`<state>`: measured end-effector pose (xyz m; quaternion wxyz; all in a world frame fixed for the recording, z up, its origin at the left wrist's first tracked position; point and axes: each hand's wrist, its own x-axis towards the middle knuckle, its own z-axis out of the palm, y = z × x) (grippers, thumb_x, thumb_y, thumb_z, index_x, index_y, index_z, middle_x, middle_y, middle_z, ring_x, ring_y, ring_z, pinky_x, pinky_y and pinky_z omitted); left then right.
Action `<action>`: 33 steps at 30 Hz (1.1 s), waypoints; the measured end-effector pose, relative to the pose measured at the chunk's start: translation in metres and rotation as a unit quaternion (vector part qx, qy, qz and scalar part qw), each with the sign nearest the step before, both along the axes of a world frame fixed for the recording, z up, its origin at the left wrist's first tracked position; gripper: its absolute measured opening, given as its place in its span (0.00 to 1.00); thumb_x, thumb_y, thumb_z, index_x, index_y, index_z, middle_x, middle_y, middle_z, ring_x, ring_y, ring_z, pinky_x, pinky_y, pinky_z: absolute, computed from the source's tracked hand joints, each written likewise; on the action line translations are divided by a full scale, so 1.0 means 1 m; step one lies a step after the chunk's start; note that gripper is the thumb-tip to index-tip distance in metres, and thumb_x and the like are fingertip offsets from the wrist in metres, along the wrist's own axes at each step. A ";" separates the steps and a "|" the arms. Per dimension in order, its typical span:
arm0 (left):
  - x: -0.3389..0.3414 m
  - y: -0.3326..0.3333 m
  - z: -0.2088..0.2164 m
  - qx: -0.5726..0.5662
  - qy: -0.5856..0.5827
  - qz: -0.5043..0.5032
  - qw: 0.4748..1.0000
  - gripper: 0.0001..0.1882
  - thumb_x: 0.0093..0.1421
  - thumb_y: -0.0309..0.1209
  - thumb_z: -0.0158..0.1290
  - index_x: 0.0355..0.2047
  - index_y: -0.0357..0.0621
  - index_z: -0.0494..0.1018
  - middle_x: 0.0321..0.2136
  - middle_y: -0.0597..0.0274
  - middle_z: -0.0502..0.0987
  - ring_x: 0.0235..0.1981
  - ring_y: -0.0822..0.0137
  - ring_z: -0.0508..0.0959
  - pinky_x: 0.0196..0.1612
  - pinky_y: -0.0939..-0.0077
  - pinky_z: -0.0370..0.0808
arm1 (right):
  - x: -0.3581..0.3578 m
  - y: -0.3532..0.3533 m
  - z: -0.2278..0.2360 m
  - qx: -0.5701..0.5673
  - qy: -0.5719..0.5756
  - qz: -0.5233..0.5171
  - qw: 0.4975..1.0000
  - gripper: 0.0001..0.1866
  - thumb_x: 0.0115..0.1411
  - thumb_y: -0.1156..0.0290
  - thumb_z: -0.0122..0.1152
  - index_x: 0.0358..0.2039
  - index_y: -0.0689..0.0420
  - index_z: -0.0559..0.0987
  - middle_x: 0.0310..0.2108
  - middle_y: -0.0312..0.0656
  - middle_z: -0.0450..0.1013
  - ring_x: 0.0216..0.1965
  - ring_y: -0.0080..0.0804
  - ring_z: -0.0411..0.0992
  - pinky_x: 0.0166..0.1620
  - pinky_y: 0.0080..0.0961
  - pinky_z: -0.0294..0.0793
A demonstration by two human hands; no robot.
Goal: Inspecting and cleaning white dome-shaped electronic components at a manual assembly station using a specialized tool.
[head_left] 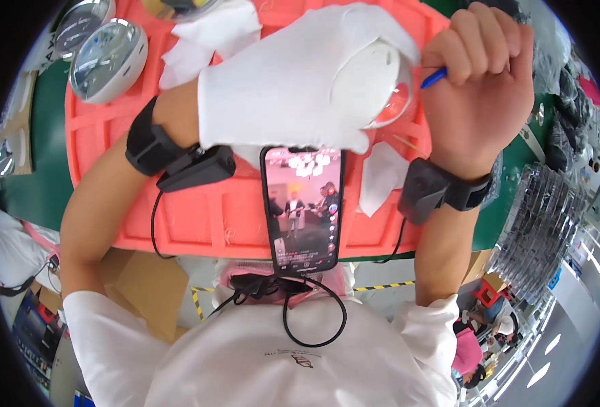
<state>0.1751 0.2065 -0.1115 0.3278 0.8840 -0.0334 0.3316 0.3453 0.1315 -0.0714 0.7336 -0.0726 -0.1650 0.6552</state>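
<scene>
My left hand [279, 85], in a white cloth glove, is closed on a rounded white housing [364, 85] with a clear, shiny rim on its right side. Its fingers are partly hidden by the glove and the housing. Just to the right, my bare right hand [479, 88] is curled round a thin blue pointed tool [434, 78], whose tip juts left toward the housing. The rest of the tool is hidden in the fist. Both hands are above a red plastic tray [191, 214].
A phone [303, 217] with a lit screen stands at the tray's near edge. White cloths [380, 180] lie on the tray. Clear-domed white housings [108, 61] sit at the far left. Stacked clear packaging [540, 220] is at the right. A black cable [344, 319] loops near my shirt.
</scene>
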 end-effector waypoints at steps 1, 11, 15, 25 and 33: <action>0.000 0.001 -0.009 -0.100 0.021 0.014 0.995 0.33 0.40 0.31 0.71 0.47 0.42 0.69 0.38 0.57 0.76 0.41 0.59 0.78 0.44 0.69 0.76 | 0.010 0.001 -0.004 0.024 -0.015 0.055 0.998 0.17 0.68 0.62 0.44 0.21 0.52 0.60 0.19 0.30 0.51 0.20 0.24 0.47 0.26 0.25 0.49; -0.003 -0.007 0.017 -0.299 0.213 0.037 0.930 0.41 0.38 0.27 0.70 0.54 0.42 0.64 0.43 0.60 0.74 0.45 0.69 0.76 0.48 0.74 0.73 | 0.000 0.005 -0.008 0.042 -0.058 -0.028 0.997 0.25 0.71 0.53 0.39 0.18 0.49 0.54 0.16 0.29 0.47 0.18 0.24 0.43 0.23 0.25 0.44; -0.002 -0.010 0.015 -0.334 0.237 0.028 0.912 0.41 0.38 0.26 0.70 0.53 0.41 0.64 0.45 0.59 0.73 0.47 0.69 0.74 0.50 0.73 0.73 | 0.001 0.009 -0.010 0.017 -0.084 -0.056 0.995 0.25 0.73 0.52 0.36 0.18 0.49 0.53 0.16 0.28 0.45 0.17 0.22 0.41 0.22 0.24 0.43; 0.008 -0.006 0.003 -0.248 0.158 0.022 0.955 0.34 0.38 0.27 0.70 0.47 0.42 0.68 0.46 0.55 0.71 0.44 0.55 0.74 0.50 0.64 0.71 | -0.018 0.009 -0.001 -0.012 -0.141 -0.120 0.983 0.25 0.73 0.52 0.35 0.19 0.48 0.53 0.15 0.28 0.44 0.16 0.20 0.39 0.19 0.23 0.40; 0.004 0.000 0.002 -0.197 0.149 0.041 0.968 0.39 0.36 0.33 0.72 0.49 0.43 0.65 0.49 0.52 0.71 0.47 0.47 0.73 0.51 0.58 0.71 | -0.034 0.006 0.004 -0.101 -0.119 -0.206 0.966 0.26 0.73 0.46 0.30 0.20 0.48 0.53 0.12 0.28 0.45 0.14 0.20 0.38 0.16 0.21 0.40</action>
